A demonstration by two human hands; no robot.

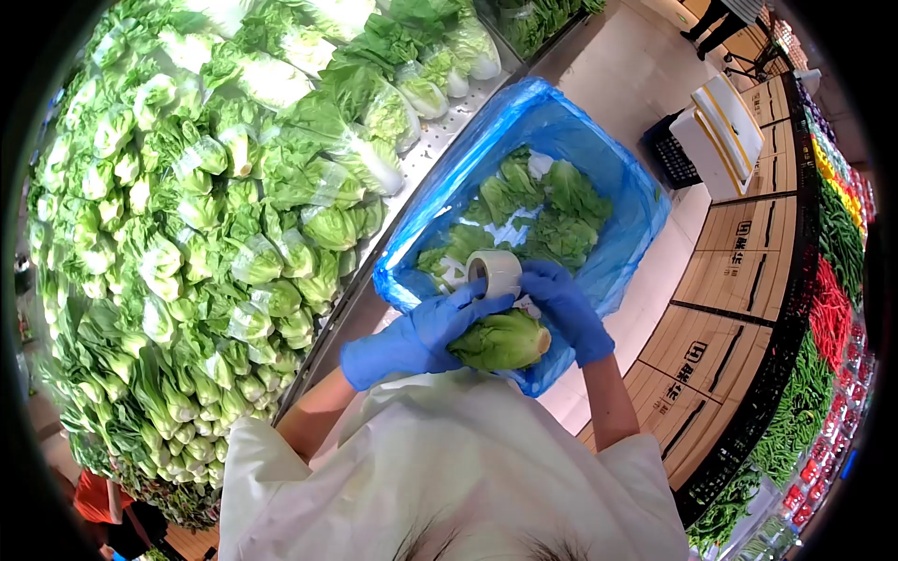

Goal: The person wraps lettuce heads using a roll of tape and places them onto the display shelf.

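Note:
A roll of pale, wide tape (501, 275) stands tilted between my two gloved hands, above the blue-lined bin. Just below it, close to my chest, is a head of green lettuce (500, 340), its cut stem end pointing right. My left hand (412, 337), in a blue glove, is closed over the lettuce's upper left side, with fingers touching the roll's lower left edge. My right hand (567, 309), also gloved, has its fingers curled against the roll's right side. A small whitish bit (528, 306) shows between the hands. The fingertips are partly hidden.
The blue plastic-lined bin (629, 201) holds loose green leaves (561, 210). On the left, a sloping display is stacked with lettuces and cabbages (201, 210). Cartons (716, 346) line the right, with a white foam box (716, 140) and peppers (828, 313) nearby. A person (725, 23) stands at top right.

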